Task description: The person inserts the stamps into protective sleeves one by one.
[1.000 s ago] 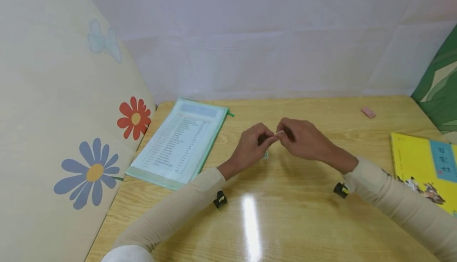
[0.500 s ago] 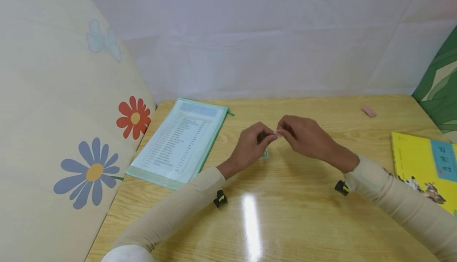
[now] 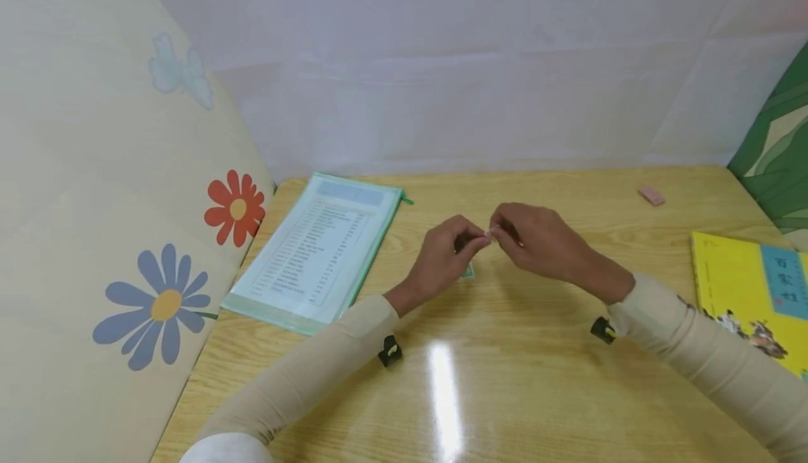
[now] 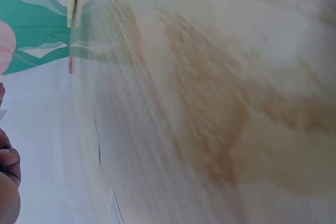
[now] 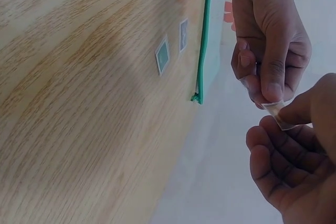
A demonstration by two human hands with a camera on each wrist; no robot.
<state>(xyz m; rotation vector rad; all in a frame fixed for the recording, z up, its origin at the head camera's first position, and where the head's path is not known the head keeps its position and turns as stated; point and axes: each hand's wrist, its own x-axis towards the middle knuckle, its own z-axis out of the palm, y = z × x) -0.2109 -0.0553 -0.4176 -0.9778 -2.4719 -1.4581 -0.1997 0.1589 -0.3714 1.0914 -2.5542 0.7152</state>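
Both hands meet over the middle of the table around one small white-bordered stamp (image 5: 273,109). My left hand (image 3: 438,256) pinches one end of it between thumb and fingers. At the other end my right hand (image 3: 539,244) has its thumb pressed on the stamp's face, with fingers curled beneath. In the right wrist view, a green stamp (image 5: 163,57) and a greyish stamp (image 5: 183,35) lie on the table below the hands. The left hand mostly covers these in the head view. Only bits of fingers (image 4: 8,156) show at the left wrist view's edge.
A clear zip folder (image 3: 315,252) with a printed sheet and green trim lies at left on the wooden table (image 3: 517,379). A pink eraser (image 3: 651,197) sits back right, above a yellow book (image 3: 745,302). Wall panels (image 3: 404,98) border the table.
The right hand has lifted slightly and its fingertips have shifted a little on the stamp, which shows less in the head view. The left hand has barely moved.
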